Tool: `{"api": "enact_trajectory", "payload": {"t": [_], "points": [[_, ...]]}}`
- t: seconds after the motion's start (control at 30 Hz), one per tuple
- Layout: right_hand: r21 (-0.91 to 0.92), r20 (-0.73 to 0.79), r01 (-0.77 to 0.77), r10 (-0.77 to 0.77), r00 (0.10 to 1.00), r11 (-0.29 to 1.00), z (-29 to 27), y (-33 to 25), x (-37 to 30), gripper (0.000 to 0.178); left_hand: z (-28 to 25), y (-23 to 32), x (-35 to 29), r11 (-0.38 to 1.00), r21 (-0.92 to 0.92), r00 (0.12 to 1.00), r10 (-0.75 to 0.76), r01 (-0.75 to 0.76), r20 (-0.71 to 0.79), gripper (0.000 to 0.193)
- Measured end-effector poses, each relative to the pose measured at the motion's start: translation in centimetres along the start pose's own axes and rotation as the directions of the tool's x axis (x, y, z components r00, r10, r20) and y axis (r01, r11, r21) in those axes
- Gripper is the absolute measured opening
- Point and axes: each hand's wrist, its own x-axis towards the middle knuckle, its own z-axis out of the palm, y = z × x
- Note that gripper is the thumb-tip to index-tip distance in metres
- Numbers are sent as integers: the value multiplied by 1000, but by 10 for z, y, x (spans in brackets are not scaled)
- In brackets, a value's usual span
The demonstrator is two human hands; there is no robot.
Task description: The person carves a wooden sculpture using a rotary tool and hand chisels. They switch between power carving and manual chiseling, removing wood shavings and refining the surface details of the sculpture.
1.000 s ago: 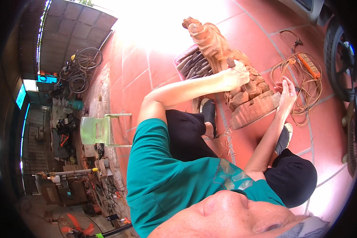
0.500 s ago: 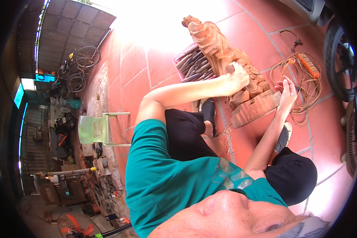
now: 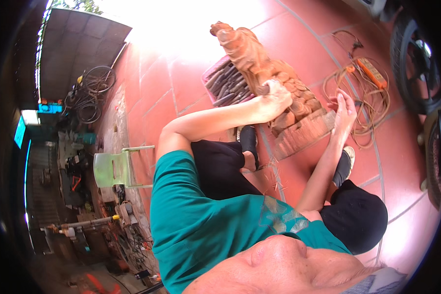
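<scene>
A reddish-brown wood carving [image 3: 252, 56] with flowing folds and lumpy scale-like shapes lies slanted on the tiles, its blocky base [image 3: 304, 133] towards me. My left hand [image 3: 277, 100] rests over the middle of the carving, closed round a wooden-handled tool [image 3: 263, 89]. Only the brown butt of its handle shows; the working end is hidden. Beside the base's right end is my right hand [image 3: 344, 112], fingers stretched out and holding nothing; whether its palm or wrist touches the wood I cannot tell.
A pink tray [image 3: 207, 78] of dark tool handles stands left of the carving. Right of it lie an orange power strip [image 3: 371, 73] and coiled cord [image 3: 375, 130], near a black wheel [image 3: 410, 63]. A green chair [image 3: 111, 170] and bicycles [image 3: 95, 88] are at left; shavings lie by my feet.
The whole view has shifted, so the scene sits a little further left. Both hands keep nearly the same places by the carving, the left still closed round the tool.
</scene>
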Motion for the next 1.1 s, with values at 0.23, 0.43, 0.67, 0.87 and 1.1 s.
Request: {"api": "enact_trajectory", "payload": {"t": [0.23, 0.43, 0.67, 0.87, 1.1], "points": [[56, 17, -55, 54, 998, 997, 3, -10, -4, 23, -31, 25, 9, 983, 178, 925, -98, 34, 367, 8], [13, -16, -89, 89, 996, 996, -1, -16, -4, 24, -45, 0, -7, 982, -166, 906, -9, 87, 423, 7], [-5, -2, -66, 66, 998, 998, 1, -12, -6, 28, -4, -42, -39, 935, -324, 990, -138, 141, 33, 15], [-4, -4, -55, 55, 998, 998, -3, -9, -1, 26, 4, -36, -42, 877, -436, 979, -165, 202, 121, 17], [-21, 22, -45, 46, 999, 999, -5, -6, 1, 26, 21, -41, -49, 762, -582, 958, -248, 284, 142, 20]]}}
